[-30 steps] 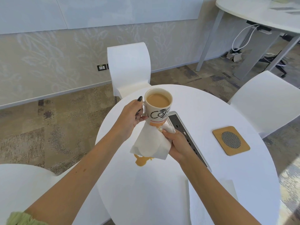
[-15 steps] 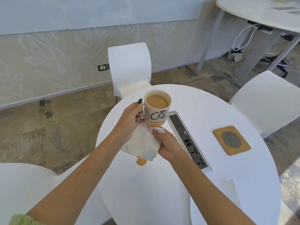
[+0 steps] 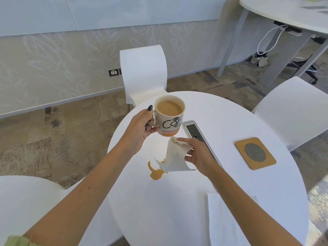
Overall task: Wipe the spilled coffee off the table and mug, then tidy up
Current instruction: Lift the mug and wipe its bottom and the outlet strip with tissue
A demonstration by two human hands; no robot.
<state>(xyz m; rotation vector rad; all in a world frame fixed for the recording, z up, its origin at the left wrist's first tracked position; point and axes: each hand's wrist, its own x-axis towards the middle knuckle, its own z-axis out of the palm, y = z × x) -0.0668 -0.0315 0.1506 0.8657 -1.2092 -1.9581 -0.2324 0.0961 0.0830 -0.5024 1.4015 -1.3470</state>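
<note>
From my head camera, my left hand (image 3: pixel 140 130) curled around the handle of the mug (image 3: pixel 169 115), held above the far-left table (image 3: pixel 230 125). My right hand (image 3: pixel 197 155) pinched the paper towel (image 3: pixel 174 159), hanging over the coffee spill (image 3: pixel 156 173), the other fingers loosely spread.

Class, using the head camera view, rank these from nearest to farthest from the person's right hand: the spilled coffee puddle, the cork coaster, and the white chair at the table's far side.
From the right hand:
1. Tan coffee puddle on the white tabletop, just to the hand's left.
2. Square cork coaster with a round mesh centre, to the hand's right on the table.
3. White moulded chair, beyond the table's far edge.
</note>
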